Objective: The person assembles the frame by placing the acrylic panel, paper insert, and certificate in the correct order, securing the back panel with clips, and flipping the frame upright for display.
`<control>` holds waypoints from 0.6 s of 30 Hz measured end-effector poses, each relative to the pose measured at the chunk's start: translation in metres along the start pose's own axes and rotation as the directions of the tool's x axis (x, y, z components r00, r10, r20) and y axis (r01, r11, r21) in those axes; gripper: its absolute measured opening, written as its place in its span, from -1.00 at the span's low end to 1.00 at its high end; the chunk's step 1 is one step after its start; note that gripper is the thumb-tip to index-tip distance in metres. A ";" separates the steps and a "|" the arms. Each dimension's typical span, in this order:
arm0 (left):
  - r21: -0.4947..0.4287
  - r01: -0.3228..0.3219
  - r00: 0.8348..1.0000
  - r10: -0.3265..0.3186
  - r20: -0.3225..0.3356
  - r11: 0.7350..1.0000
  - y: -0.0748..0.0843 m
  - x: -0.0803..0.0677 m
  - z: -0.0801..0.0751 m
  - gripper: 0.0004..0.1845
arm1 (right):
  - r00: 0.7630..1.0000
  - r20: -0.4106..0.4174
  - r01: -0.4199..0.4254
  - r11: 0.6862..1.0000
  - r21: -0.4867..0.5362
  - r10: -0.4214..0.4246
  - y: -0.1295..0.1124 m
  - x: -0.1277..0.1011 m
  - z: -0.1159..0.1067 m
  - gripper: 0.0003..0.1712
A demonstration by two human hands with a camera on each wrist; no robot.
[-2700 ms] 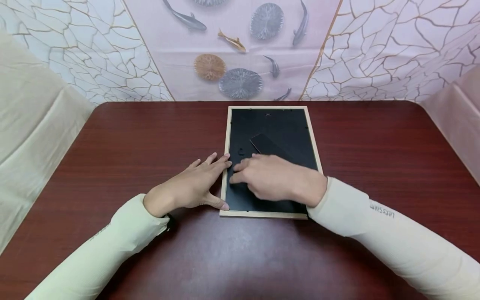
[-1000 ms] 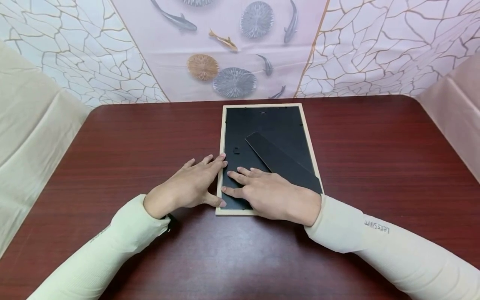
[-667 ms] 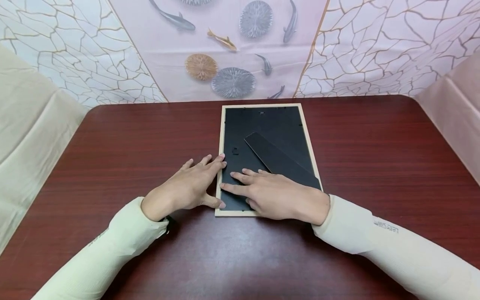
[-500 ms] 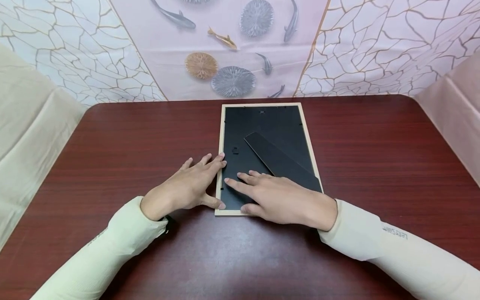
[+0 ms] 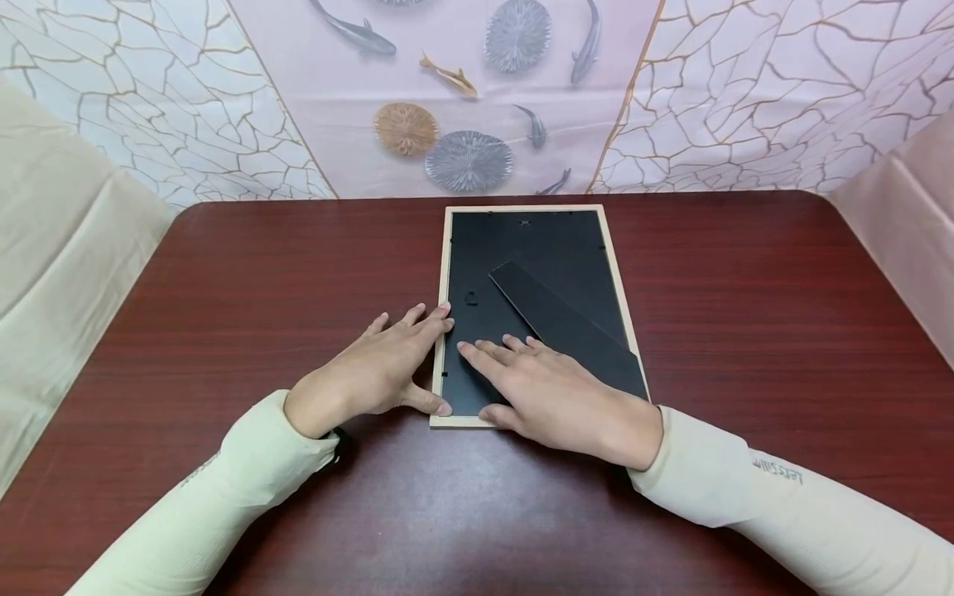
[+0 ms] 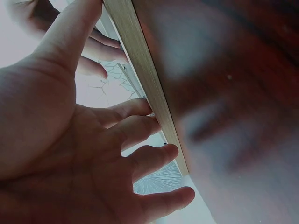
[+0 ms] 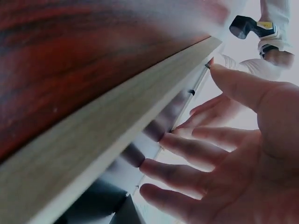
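A picture frame (image 5: 614, 273) with a pale wooden rim lies face down on the dark red table (image 5: 224, 273). Its black backing board (image 5: 537, 240) faces up, with a black stand flap (image 5: 566, 327) lying across it. My left hand (image 5: 387, 368) lies flat with straight fingers against the frame's left rim (image 6: 140, 79), thumb at the near left corner. My right hand (image 5: 551, 389) rests flat on the backing's near left part, fingers straight and spread, fingertips (image 7: 152, 168) touching the board beside the rim (image 7: 117, 135).
A patterned cloth with fish and round shapes (image 5: 469, 161) hangs behind the table's far edge. Pale cloth (image 5: 52, 248) drapes on the left and pinkish cloth (image 5: 909, 215) on the right. Bare tabletop lies either side of the frame.
My right hand slid along the backing's near left part, its fingers spreading and shifting slightly away from the left rim. The left hand and frame stayed put.
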State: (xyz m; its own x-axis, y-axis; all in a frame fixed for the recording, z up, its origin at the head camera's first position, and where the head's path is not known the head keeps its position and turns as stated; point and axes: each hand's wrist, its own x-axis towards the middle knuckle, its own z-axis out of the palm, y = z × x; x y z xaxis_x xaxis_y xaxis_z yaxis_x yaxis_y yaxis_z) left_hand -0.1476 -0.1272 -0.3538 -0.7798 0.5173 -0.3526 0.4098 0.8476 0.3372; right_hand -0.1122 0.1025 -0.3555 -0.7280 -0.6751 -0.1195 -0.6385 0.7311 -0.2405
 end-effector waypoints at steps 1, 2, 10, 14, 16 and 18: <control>-0.001 -0.001 1.000 0.001 0.001 1.000 0.000 0.000 0.000 0.17 | 1.000 0.003 -0.016 1.000 0.003 0.016 0.000 0.000 -0.001 -0.13; -0.002 -0.003 1.000 0.003 0.001 1.000 0.000 0.000 0.000 0.17 | 0.999 0.010 -0.037 0.999 0.004 0.037 -0.001 0.001 -0.002 -0.11; 0.006 0.010 1.000 -0.010 0.005 1.000 0.002 0.000 -0.001 0.17 | 0.984 0.102 -0.147 0.989 0.014 0.145 0.001 0.015 -0.014 0.10; 0.007 0.012 1.000 -0.012 0.005 1.000 0.003 0.001 -0.001 0.17 | 0.970 0.171 -0.181 0.983 0.018 0.175 0.004 0.024 -0.018 0.16; 0.009 0.008 1.000 -0.008 0.003 1.000 0.003 0.000 -0.001 0.17 | 0.962 0.195 -0.196 0.980 0.020 0.189 0.005 0.026 -0.019 0.18; 0.011 0.004 1.000 -0.004 0.000 1.000 0.003 0.000 -0.001 0.17 | 0.957 0.209 -0.209 0.978 0.025 0.199 0.007 0.028 -0.019 0.20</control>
State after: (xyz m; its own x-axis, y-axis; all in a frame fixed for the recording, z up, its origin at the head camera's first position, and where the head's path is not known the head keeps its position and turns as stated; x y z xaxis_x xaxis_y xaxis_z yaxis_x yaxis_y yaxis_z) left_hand -0.1469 -0.1250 -0.3525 -0.7810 0.5143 -0.3542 0.4122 0.8507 0.3263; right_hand -0.1415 0.0905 -0.3421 -0.7719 -0.5214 -0.3637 -0.4661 0.8532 -0.2339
